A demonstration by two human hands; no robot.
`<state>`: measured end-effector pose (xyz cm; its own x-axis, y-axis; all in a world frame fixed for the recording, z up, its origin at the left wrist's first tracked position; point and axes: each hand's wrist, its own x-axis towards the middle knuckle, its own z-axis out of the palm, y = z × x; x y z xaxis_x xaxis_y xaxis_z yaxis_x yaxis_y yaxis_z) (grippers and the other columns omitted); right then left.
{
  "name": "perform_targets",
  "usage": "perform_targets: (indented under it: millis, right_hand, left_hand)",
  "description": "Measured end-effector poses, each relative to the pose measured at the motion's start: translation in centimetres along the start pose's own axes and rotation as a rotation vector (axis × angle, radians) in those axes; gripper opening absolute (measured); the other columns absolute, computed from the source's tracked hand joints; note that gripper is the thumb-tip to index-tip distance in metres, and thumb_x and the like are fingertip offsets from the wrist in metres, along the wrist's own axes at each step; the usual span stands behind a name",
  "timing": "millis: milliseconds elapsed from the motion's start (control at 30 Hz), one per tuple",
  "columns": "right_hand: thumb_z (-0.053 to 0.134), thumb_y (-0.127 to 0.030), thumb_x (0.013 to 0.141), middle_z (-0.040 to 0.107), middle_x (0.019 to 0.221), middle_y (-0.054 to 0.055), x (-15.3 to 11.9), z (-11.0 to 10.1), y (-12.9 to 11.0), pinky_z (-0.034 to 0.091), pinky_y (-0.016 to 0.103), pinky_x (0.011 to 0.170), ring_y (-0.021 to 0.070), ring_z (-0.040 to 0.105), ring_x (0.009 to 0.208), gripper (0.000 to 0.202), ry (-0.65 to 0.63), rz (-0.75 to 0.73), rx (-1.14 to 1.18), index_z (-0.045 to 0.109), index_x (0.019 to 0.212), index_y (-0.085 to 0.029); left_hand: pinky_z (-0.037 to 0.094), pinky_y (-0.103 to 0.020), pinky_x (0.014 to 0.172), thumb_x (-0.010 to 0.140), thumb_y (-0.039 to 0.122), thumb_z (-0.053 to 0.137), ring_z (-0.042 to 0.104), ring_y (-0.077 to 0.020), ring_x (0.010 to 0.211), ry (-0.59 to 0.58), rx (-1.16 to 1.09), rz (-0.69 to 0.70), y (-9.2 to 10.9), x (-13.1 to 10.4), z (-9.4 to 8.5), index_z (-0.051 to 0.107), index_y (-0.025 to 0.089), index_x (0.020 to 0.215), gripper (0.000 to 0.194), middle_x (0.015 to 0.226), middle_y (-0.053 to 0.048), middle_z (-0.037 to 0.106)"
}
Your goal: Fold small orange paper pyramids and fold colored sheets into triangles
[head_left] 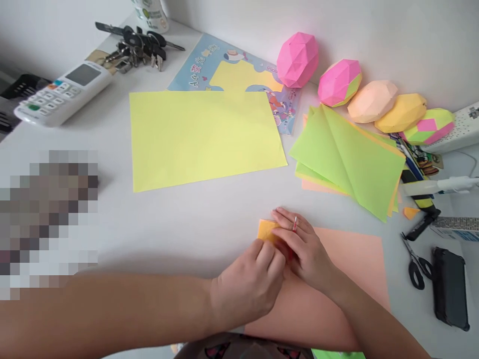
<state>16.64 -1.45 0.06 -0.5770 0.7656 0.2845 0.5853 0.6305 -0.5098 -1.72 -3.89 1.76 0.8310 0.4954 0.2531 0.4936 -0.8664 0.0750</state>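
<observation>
A small piece of orange paper (267,228), which looks folded, lies under both hands at the table's front. My left hand (251,279) is closed, its curled fingertips pressed to the paper's lower edge. From the other side, my right hand (309,249), with a ring on one finger, holds the paper with bent fingers; its thumb is mostly hidden. Something red shows faintly between the hands. Beneath them lies a peach sheet (355,264), partly covered by my right forearm. Farther back is a flat yellow sheet (202,134).
Green sheets (348,159) are stacked at right. Faceted paper shapes, including a pink one (298,60), line the wall. Scissors (416,264) and a black phone-like case (450,289) sit far right. Keys (140,45), a keypad device (63,94) and a blue packet (187,67) are at back.
</observation>
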Motion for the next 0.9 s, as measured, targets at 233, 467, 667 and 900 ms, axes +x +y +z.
perform_targets:
  millis: [233,467,667,900]
  right_hand:
    - [0.050,-0.006,0.091,0.060,0.130,0.017,-0.5,-0.3,0.1,0.050,0.049,0.103,0.0257,0.049,0.130,0.022,0.040,0.015,0.013,0.058,0.109,-0.016]
    - [0.056,-0.007,0.090,0.062,0.127,0.018,-1.4,-1.8,1.0,0.051,0.049,0.103,0.0264,0.049,0.130,0.015,0.017,0.012,0.005,0.060,0.102,-0.015]
    - [0.056,-0.009,0.090,0.064,0.124,0.015,-1.6,-2.4,1.7,0.054,0.047,0.098,0.0252,0.055,0.124,0.014,0.088,0.062,0.192,0.060,0.099,-0.018]
    - [0.026,-0.048,0.101,0.062,0.072,0.002,-1.1,-3.2,1.9,0.051,0.029,0.053,0.0146,0.057,0.062,0.044,0.214,0.464,0.756,0.061,0.103,-0.023]
  left_hand:
    - [0.039,-0.030,0.057,0.081,0.003,0.039,0.047,-0.0180,0.065,-0.019,-0.066,-0.105,-1.3,0.5,0.8,0.058,0.011,0.087,0.021,0.083,-0.009,0.055]
    - [0.037,-0.030,0.056,0.084,0.005,0.042,0.045,-0.0167,0.065,-0.136,-0.018,-0.001,-2.1,0.6,0.9,0.059,0.012,0.098,0.024,0.088,-0.007,0.054]
    - [0.038,-0.030,0.061,0.086,0.010,0.047,0.045,-0.0149,0.067,-0.180,0.002,0.079,-2.6,0.6,0.9,0.063,0.015,0.111,0.030,0.126,-0.011,0.054]
    - [0.040,-0.032,0.063,0.087,0.016,0.050,0.046,-0.0156,0.069,-0.164,-0.004,0.111,-2.9,0.6,1.4,0.062,0.021,0.119,0.035,0.139,-0.005,0.050]
